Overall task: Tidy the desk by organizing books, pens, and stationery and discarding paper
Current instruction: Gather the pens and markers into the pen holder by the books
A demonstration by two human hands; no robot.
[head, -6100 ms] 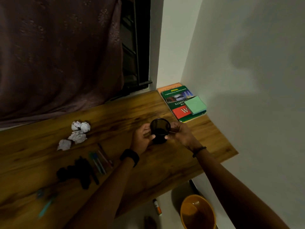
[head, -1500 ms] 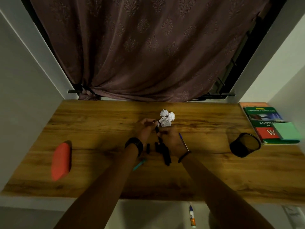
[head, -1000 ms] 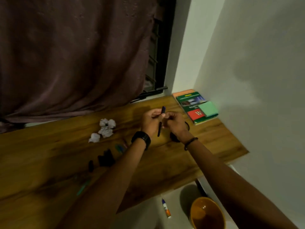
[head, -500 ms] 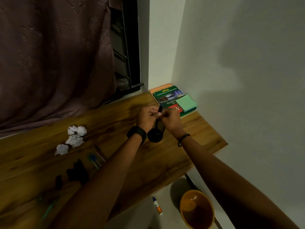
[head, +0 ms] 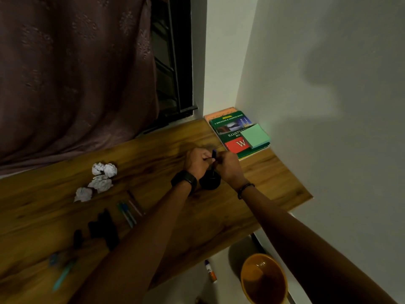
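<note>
My left hand point(head: 196, 161) and my right hand point(head: 228, 165) meet over a black mesh pen cup point(head: 210, 181) on the wooden desk point(head: 153, 150). Between them both hands pinch a dark pen point(head: 213, 155), held upright with its lower end down in the cup. A stack of books point(head: 232, 130) lies in the far right corner with a green sticky-note pad point(head: 255, 136) on top. Several crumpled paper balls point(head: 99, 181) sit on the left. Loose pens point(head: 129, 210) and dark stationery pieces point(head: 103, 227) lie near my left forearm.
An orange bin point(head: 264, 279) stands on the floor below the desk's right end, with a glue stick point(head: 210, 273) lying beside it. A teal pen point(head: 62, 276) rests near the desk's front left. The wall runs close along the right; a curtain hangs behind.
Over the last second my hands carried the pen from above the desk to the cup and lowered its end into it. The view swung right.
</note>
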